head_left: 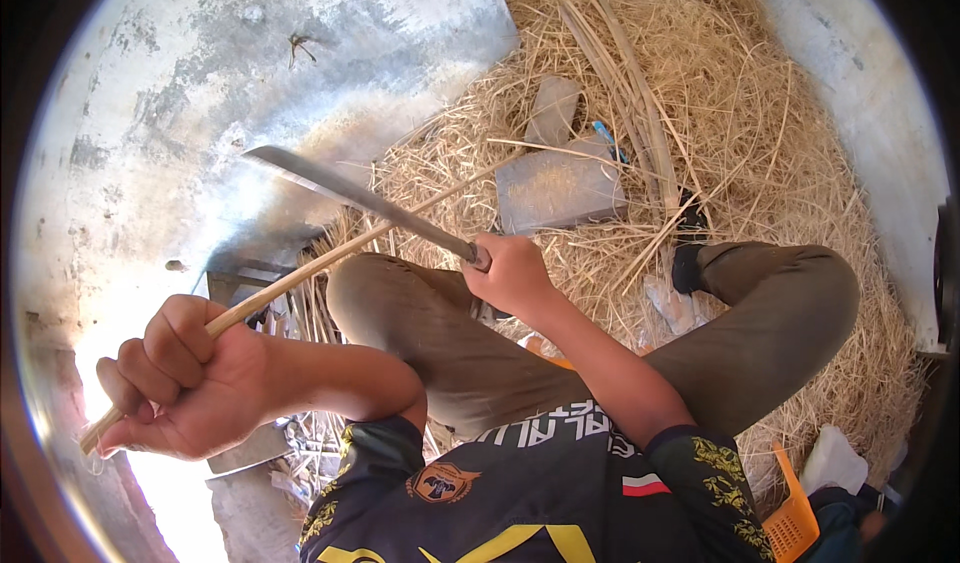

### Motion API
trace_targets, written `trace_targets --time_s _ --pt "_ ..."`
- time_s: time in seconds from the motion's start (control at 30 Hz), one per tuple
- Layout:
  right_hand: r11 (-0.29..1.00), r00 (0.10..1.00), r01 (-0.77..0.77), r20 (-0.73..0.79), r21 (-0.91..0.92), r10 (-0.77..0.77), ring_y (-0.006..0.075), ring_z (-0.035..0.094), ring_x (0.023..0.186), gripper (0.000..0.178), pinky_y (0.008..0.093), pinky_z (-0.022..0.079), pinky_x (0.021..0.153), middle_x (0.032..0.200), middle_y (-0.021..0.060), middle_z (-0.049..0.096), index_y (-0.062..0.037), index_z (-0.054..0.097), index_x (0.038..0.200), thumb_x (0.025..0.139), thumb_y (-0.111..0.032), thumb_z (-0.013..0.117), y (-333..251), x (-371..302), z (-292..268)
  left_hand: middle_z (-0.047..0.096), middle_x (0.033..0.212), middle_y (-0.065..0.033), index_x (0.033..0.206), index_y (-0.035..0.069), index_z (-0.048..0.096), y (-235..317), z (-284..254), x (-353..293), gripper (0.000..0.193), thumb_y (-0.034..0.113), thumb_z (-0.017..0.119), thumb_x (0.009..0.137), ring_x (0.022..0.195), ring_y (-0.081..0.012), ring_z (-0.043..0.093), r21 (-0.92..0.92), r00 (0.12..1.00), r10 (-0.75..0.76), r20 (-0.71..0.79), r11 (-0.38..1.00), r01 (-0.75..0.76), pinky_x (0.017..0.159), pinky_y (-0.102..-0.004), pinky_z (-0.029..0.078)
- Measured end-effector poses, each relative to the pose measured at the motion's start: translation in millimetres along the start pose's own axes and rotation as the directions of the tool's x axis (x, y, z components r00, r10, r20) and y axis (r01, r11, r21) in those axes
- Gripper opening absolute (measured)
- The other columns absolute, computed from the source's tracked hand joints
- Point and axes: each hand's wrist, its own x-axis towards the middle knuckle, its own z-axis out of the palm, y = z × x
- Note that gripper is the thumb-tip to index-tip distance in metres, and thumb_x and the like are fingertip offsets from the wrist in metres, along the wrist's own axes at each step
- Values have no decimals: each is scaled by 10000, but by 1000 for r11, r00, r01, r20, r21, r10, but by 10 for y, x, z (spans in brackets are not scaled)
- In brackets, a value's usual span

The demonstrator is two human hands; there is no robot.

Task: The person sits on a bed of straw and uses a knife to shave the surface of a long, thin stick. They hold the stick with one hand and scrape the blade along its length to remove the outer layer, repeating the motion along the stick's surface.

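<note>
My left hand is closed around the lower end of a long, pale bamboo stick, which slants up and away to the right. In my right hand, held above my bent knee, is the handle of a machete. Its long, dark blade points to the upper left and crosses over the stick near the handle end. Whether blade and stick touch there I cannot tell. The far end of the stick reaches toward a grey block on the shavings.
A heap of straw-like shavings covers the floor ahead and to the right. A flat stone, a blue object and long split strips lie on it. A stained wall stands left. An orange plastic item sits lower right.
</note>
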Motion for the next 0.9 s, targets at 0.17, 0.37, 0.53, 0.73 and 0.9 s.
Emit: trace_targets --time_s 0.17,0.37,0.53,0.73,0.9 --pt "945 945 -326 -43 -22 324 360 696 695 226 462 550 666 711 195 683 -44 726 817 799 -259 659 821 -85 158 221 526 94 698 185 345 -15 98 -24 504 527 563 998 435 -39 115 100 999 -1 -33 995 5 423 -245 101" --pt "968 970 -242 -3 -61 242 384 691 734 247 457 556 699 746 215 688 -55 736 863 830 -287 658 391 0 63 204 538 87 693 191 330 -54 38 50 515 539 561 994 475 -48 126 349 984 85 -157 937 -25 477 -252 114" --pt "979 979 -203 17 -23 204 387 696 765 265 457 557 706 790 213 699 -53 736 888 833 -302 665 490 -56 91 201 511 94 683 197 307 -38 12 46 530 561 515 1008 454 -46 101 47 996 -25 -89 998 29 460 -264 91" --pt "903 904 -426 -64 -61 422 386 660 641 283 460 526 638 688 191 666 -23 695 786 834 -299 658 845 -65 83 204 499 92 681 208 300 -53 18 30 546 606 506 993 446 -46 93 -20 996 -86 33 996 87 455 -266 82" --pt "997 997 -62 -41 -50 60 397 682 723 255 475 541 686 729 212 677 -29 702 810 821 -282 671 167 14 -11 200 502 88 686 206 299 -35 -61 26 544 600 515 992 445 -47 94 1 998 -64 -4 998 64 452 -269 85"
